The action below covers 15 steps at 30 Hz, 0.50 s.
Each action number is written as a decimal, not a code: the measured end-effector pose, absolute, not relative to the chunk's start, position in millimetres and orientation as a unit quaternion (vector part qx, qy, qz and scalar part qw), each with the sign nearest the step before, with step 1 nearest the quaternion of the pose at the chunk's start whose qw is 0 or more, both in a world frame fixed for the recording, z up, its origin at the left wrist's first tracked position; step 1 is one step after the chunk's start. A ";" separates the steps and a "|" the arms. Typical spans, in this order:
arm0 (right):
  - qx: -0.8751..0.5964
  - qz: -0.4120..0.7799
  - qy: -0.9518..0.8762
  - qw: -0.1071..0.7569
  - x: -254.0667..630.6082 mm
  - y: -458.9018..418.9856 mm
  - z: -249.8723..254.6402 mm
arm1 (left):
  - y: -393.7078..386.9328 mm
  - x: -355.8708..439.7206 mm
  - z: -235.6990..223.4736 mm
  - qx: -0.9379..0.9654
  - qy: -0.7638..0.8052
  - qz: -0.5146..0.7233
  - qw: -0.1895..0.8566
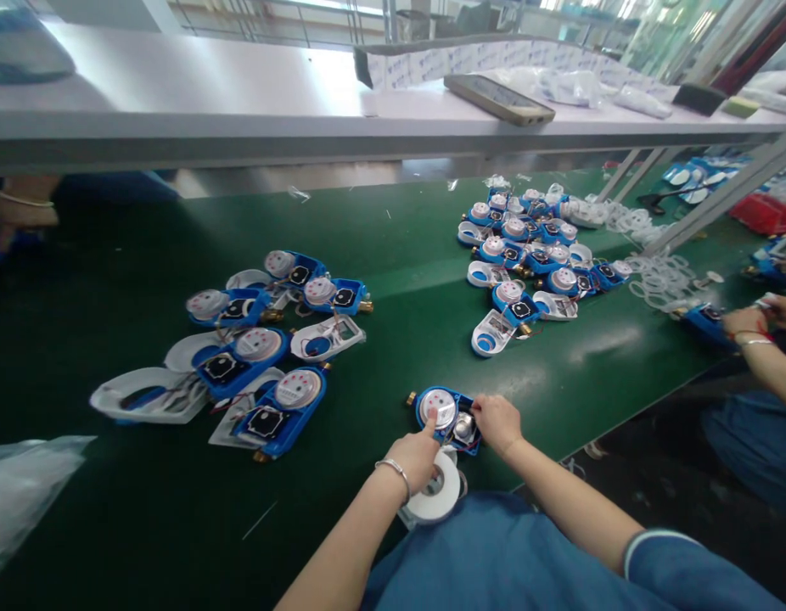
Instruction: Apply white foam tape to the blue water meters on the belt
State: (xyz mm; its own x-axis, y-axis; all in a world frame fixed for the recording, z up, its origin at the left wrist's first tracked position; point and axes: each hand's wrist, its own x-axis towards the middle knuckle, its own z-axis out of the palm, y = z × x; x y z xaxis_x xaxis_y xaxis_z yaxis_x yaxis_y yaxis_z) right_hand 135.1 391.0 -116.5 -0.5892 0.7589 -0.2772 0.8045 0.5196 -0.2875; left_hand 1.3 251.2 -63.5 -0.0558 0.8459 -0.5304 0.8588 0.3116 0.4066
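Note:
A blue water meter [445,414] with a white dial lies near the front edge of the green belt [393,255]. My left hand [417,454] rests on its near side, thumb pressed on the dial, fingers curled. My right hand [496,422] grips the meter's right end with closed fingers over a round silver part. A white cover [436,494] sits just below my left hand, at the belt's edge.
A group of several blue meters with white covers [253,356] lies to the left, another pile [526,255] at the back right. Another person's hands [759,327] work at the right. A grey shelf [304,127] spans overhead with a phone [498,99]. Clear plastic [24,484] lies bottom left.

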 end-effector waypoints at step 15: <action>0.352 -0.436 0.827 -0.054 132.5 392.1 -136.3 | 190.0 -41.5 -51.0 0.375 0.777 0.205 0.463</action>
